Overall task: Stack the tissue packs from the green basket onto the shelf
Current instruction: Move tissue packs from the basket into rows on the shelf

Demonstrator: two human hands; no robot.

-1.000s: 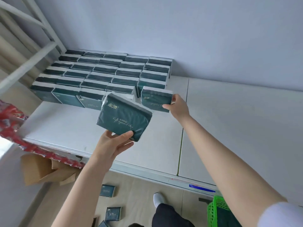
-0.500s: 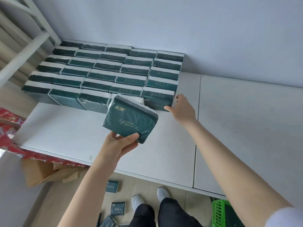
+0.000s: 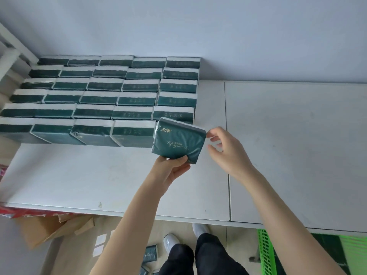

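Observation:
My left hand (image 3: 170, 169) grips the bottom edge of a dark green tissue pack (image 3: 178, 140) and holds it upright at the right end of the front row. Several rows of matching tissue packs (image 3: 103, 96) stand on the white shelf (image 3: 111, 175) against the wall. My right hand (image 3: 224, 149) hovers just right of the held pack, fingers loosely curled and holding nothing, fingertips close to the pack's upper right corner. The green basket (image 3: 266, 253) sits on the floor at the lower right, under the shelf edge.
A seam (image 3: 227, 155) divides the shelf into two panels. Brown cardboard (image 3: 49, 229) and red packaging (image 3: 12, 213) lie below the shelf's left edge. A few loose tissue packs (image 3: 151, 254) lie on the floor near my feet.
My left hand has carried its pack rightward and forward to the right end of the front row. My right hand has let go of the pack it pushed in and drawn back beside the held one.

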